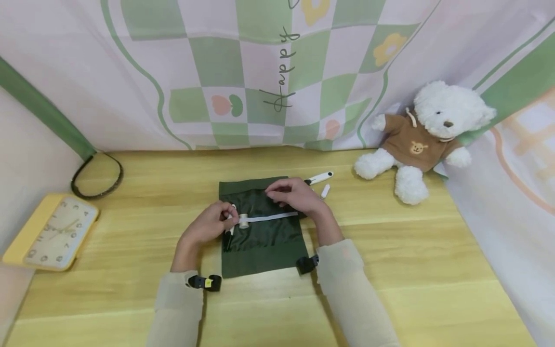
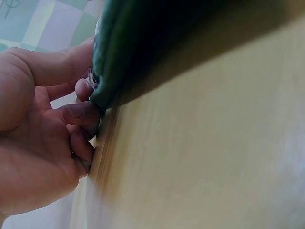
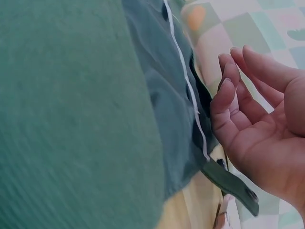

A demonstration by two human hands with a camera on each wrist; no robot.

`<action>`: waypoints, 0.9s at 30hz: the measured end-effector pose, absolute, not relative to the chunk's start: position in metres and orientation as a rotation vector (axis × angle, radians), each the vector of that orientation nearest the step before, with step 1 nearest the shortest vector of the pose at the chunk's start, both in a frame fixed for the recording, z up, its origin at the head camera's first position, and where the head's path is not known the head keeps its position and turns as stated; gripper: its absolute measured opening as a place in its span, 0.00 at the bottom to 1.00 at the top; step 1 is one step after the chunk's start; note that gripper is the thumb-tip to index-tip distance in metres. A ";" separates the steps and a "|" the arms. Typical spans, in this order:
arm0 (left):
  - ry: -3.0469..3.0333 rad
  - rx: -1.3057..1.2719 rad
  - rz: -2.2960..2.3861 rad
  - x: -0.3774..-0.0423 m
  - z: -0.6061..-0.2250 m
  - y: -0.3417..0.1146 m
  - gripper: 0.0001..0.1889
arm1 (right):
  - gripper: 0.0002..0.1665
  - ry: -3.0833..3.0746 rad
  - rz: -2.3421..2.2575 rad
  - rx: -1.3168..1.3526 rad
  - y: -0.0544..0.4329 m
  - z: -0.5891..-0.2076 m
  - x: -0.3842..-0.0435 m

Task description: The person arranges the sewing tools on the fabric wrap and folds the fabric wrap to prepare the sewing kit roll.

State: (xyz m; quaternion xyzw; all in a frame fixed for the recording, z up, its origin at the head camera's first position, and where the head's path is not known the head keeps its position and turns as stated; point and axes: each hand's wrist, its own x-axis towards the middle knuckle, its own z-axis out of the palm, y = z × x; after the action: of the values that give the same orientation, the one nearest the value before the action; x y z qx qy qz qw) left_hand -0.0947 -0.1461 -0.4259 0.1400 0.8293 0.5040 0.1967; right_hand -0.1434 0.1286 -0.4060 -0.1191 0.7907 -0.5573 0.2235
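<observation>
A dark green fabric case lies unfolded on the table, with a white elastic band across its middle. A pale thread spool sits at the band's left end, beside a white-and-black tool partly covered by fingers. My left hand has curled fingers at the case's left edge; in the left wrist view they grip the green cloth rim, though the exact pinch is partly hidden. Above the case's upper right part hovers my right hand, fingers loosely bent, with nothing seen between them.
Beyond the right hand lie a white-handled tool and a small white piece. A strap with a snap hangs from the case's right side. A yellow clock, black band and teddy bear stand around.
</observation>
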 end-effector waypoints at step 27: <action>2.330 0.417 1.461 -0.093 -0.427 -0.147 0.03 | 0.26 2.178 -1.943 0.066 0.211 -0.404 -0.133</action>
State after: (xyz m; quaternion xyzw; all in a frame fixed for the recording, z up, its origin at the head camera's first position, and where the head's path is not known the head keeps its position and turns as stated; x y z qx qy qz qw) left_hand -0.0932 -0.1465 -0.4270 0.1475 0.8242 0.5167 0.1788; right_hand -0.1329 0.2114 -0.4039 0.0225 0.7416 -0.6613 0.1108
